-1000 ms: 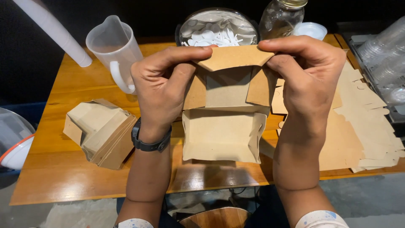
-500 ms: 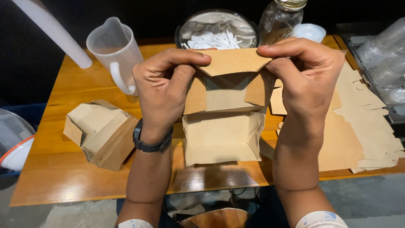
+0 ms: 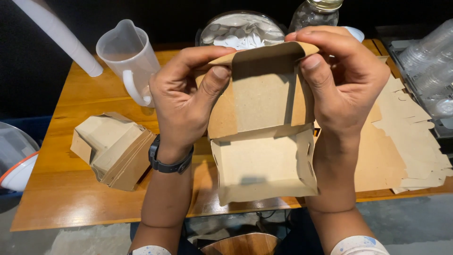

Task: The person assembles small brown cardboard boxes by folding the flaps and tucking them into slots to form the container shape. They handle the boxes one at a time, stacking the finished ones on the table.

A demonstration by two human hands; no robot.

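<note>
Both hands hold up a half-folded brown cardboard box [image 3: 264,156] above a wooden table [image 3: 71,141]. My left hand [image 3: 186,101], with a dark watch on its wrist, grips the box's upper left side, thumb pressed on the inner panel. My right hand [image 3: 347,78] pinches the upper right corner and the top flap. The top flap is bent over toward me. The box's lower pocket hangs open below the hands.
A nested stack of folded cardboard boxes [image 3: 113,148] lies on the table at left. Flat brown cardboard blanks [image 3: 410,141] pile at right. A clear plastic jug [image 3: 127,59], a lidded bowl of white pieces [image 3: 240,33], a glass jar [image 3: 316,12] and clear plastic cups [image 3: 432,61] stand behind.
The box has risen closer to the camera and the top flap is folded further down over the front. Both hands keep their grip on the upper corners.
</note>
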